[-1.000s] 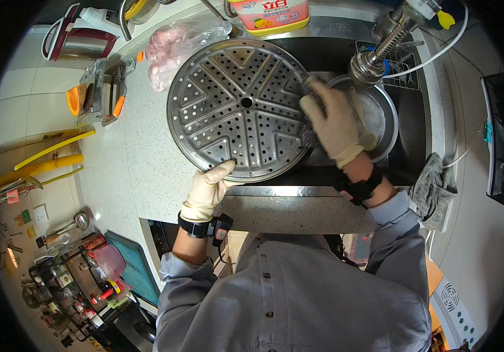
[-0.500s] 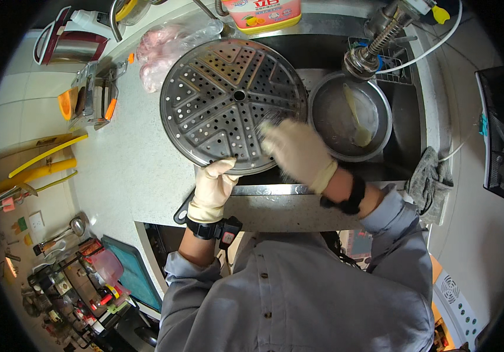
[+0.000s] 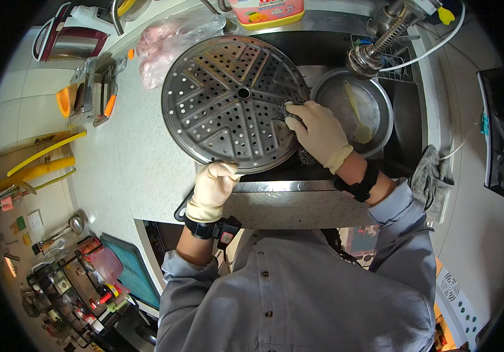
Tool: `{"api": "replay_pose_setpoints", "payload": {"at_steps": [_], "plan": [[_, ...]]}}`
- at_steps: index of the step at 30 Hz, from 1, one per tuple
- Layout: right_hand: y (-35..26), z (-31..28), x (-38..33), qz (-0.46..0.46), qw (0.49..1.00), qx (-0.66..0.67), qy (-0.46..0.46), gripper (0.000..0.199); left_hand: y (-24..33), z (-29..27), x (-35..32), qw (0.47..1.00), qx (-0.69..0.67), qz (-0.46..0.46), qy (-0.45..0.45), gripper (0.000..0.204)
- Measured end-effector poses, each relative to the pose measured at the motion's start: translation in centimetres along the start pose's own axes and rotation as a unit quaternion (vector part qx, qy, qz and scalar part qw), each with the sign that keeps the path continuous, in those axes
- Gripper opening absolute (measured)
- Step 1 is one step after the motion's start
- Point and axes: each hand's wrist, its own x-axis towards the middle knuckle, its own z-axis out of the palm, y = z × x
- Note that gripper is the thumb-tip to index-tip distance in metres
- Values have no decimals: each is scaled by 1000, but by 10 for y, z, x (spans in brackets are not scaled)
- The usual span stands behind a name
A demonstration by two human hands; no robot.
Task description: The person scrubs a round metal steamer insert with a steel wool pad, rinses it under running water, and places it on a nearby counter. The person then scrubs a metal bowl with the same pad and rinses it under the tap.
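A round metal steamer plate (image 3: 219, 102), full of small holes and with one larger hole at its centre, is held over the counter's edge and the sink. My left hand (image 3: 212, 188), in a pale rubber glove, grips its near rim with the thumb on top. My right hand (image 3: 320, 134), gloved alike, is closed on a dark steel wool scrubber (image 3: 290, 108) pressed against the plate's right edge. Part of the scrubber is hidden under the fingers. Brownish stains show on the far part of the plate.
In the sink (image 3: 405, 126) stands a metal basin (image 3: 385, 126) with a pale spoon (image 3: 353, 105). A faucet (image 3: 364, 58) hangs above it. Behind the plate are a plastic bag (image 3: 161, 50) and a detergent jug (image 3: 268, 13). A grey cloth (image 3: 432, 182) drapes over the right edge.
My right hand has moved right with the scrubber, from the plate's lower right part to its right edge. The plate has shifted very slightly; my left hand keeps its hold.
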Motion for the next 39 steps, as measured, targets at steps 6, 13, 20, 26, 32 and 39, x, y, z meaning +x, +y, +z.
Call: {"api": "replay_pose_setpoints", "payload": {"at_steps": [6, 13, 20, 26, 32, 39], "plan": [[-38, 2, -3, -169, 968, 117, -144, 20, 0, 10, -2, 984, 177, 4, -25, 14], [-18, -9, -8, -74, 982, -31, -170, 19, -4, 7, -3, 999, 5, -35, 39, 20], [-19, -16, -11, -98, 964, -107, -221, 22, -4, 3, -8, 999, 13, -27, 27, 22], [-15, -11, -10, -200, 943, 45, -262, 28, -3, 9, -2, 956, -244, -160, 13, 13], [-51, 22, 12, -215, 964, 153, -18, 37, 5, 46, 5, 929, -286, -236, -6, 51], [-11, -23, -23, -275, 930, 52, -239, 27, 3, 19, -12, 987, -155, 1, -49, 28]]}}
